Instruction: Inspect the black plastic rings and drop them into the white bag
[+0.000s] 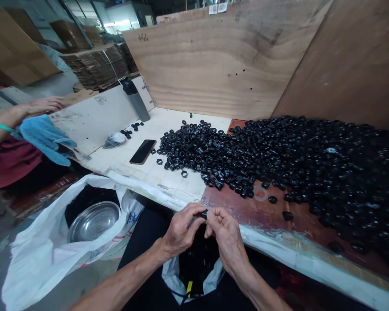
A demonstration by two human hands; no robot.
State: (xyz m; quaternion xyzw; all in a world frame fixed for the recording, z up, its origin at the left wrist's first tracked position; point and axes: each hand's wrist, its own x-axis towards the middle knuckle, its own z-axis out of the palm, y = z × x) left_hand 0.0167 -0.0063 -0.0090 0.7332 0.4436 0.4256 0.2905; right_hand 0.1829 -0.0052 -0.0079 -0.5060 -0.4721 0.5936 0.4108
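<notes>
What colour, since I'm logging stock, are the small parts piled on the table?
The small parts are black, best seen in the head view.

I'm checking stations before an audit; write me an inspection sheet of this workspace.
Surface: pale board at left, reddish-brown board at right.
Job's things: small black parts heaped loosely across both.
Clutter: phone, bottle, clear plastic bag on the pale board.
Hands: left hand pinches a small black piece; right hand meets it, grip unclear.
Cables: nothing seen.
Surroundings: white sack holding a metal bowl; another person's hand; stacked cardboard.
</notes>
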